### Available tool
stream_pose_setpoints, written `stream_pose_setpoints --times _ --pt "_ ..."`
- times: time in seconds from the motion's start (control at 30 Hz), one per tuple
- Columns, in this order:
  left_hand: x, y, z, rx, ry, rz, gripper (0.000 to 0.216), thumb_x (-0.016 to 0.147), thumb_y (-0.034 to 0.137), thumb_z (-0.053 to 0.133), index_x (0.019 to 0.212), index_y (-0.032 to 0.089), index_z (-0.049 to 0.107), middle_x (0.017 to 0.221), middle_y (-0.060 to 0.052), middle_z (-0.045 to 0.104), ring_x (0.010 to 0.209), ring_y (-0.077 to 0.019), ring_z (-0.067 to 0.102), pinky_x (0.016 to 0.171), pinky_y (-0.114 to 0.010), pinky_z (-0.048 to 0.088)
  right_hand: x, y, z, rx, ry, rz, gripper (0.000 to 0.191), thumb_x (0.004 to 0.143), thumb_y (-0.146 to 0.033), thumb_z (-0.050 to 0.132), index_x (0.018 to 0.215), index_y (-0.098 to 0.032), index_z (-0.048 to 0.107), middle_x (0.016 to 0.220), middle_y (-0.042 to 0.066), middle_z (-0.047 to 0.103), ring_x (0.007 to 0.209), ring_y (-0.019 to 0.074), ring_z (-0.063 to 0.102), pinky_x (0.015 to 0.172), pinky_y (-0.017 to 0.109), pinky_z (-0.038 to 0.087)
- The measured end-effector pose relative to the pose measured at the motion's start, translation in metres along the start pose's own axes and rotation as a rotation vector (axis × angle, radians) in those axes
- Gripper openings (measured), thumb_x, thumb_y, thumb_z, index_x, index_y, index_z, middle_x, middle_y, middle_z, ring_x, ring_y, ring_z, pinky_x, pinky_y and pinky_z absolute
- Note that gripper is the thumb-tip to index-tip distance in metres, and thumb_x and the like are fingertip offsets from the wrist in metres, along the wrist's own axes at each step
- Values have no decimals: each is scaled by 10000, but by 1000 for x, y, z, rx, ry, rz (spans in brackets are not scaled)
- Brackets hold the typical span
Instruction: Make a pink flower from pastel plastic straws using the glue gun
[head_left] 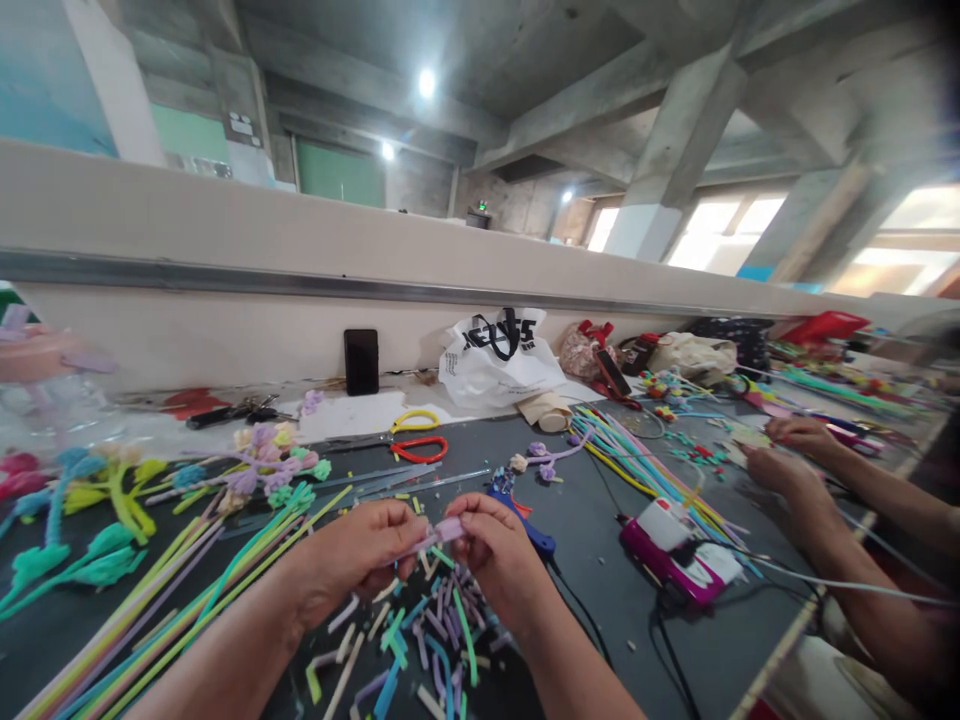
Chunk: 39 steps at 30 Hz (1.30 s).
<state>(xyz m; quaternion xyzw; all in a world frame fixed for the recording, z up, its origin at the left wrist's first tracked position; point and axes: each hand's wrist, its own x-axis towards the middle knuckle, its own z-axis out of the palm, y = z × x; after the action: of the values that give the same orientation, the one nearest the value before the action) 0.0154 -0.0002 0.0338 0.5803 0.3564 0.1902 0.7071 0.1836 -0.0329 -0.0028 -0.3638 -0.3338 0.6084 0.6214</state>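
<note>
My left hand (pixel 365 553) and my right hand (pixel 496 553) meet over the dark table (pixel 600 520), both pinched on a short pale purple pipe cleaner piece (pixel 442 533) held between them. Below my hands lies a heap of short cut pieces (pixel 420 640) in purple, green, blue and white. Long pastel pipe cleaners (pixel 187 590) stretch across the table at my left forearm.
Finished pastel flowers (pixel 270 455) lie at the left. A blue glue gun (pixel 521 515) lies behind my right hand. A pink and white device (pixel 679 550) with cables sits to the right. Another person's hands (pixel 787 455) work at far right. A white bag (pixel 499 360) and black phone (pixel 361 361) stand against the wall.
</note>
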Motion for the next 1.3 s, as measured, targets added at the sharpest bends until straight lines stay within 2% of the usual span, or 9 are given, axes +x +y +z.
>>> stream_pose_setpoints --times 0.1,0.27,0.33,0.43,0.63,0.83,1.03,1.17,1.3 --pt "-1 2 0 66 7 24 306 687 450 589 725 164 486 485 85 448 375 -32 249 392 -198 130 -1 -1 0 26 -11 -4 70 666 -170 643 712 -117 641 571 -12 559 473 48 460 472 149 366" --pt "-1 5 -1 27 130 52 265 689 402 587 677 154 491 473 81 446 357 -20 257 380 -185 126 0 -4 0 51 -23 -64 326 758 -399 587 995 -176 597 919 55 620 523 77 532 447 187 403" --pt "0 5 -3 -88 129 88 246 709 368 584 669 150 477 508 68 465 369 -11 264 386 -177 122 2 -2 -1 33 30 -114 315 743 -421 599 937 -173 593 853 35 617 455 57 487 387 174 352" --pt "1 4 -5 -302 81 118 227 738 323 585 676 146 458 542 59 467 378 2 262 398 -168 127 4 4 -2 -4 110 -85 252 701 -390 646 702 -160 540 569 -47 517 355 25 357 339 151 246" --pt "5 -5 6 -559 19 119 229 763 270 581 650 147 423 540 63 445 363 16 244 390 -156 117 0 19 2 -161 91 -30 397 769 -420 542 496 -182 380 374 -96 306 302 34 225 312 167 143" --pt "12 -15 22 -473 157 204 267 754 334 572 639 156 410 517 73 443 346 7 254 380 -159 147 -2 22 6 -132 -8 -63 242 657 -338 708 648 -131 582 572 -14 571 462 62 442 478 189 323" --pt "25 -28 35 -235 449 275 204 748 348 538 716 164 455 513 81 456 377 -23 326 380 -150 219 0 33 3 -5 26 -44 188 650 -258 724 690 -132 591 565 -23 556 467 60 406 498 196 298" --pt "31 -40 37 -233 462 267 221 727 371 548 714 168 462 496 83 449 376 -29 332 372 -151 225 0 35 3 12 55 -16 206 655 -273 710 645 -135 557 529 -29 520 460 65 386 492 200 280" --pt "31 -41 33 -364 439 290 241 736 365 551 664 168 432 478 94 404 358 -11 267 369 -146 175 -2 33 6 22 -12 -8 143 682 -230 637 641 -144 530 540 -34 486 476 68 365 497 199 277"
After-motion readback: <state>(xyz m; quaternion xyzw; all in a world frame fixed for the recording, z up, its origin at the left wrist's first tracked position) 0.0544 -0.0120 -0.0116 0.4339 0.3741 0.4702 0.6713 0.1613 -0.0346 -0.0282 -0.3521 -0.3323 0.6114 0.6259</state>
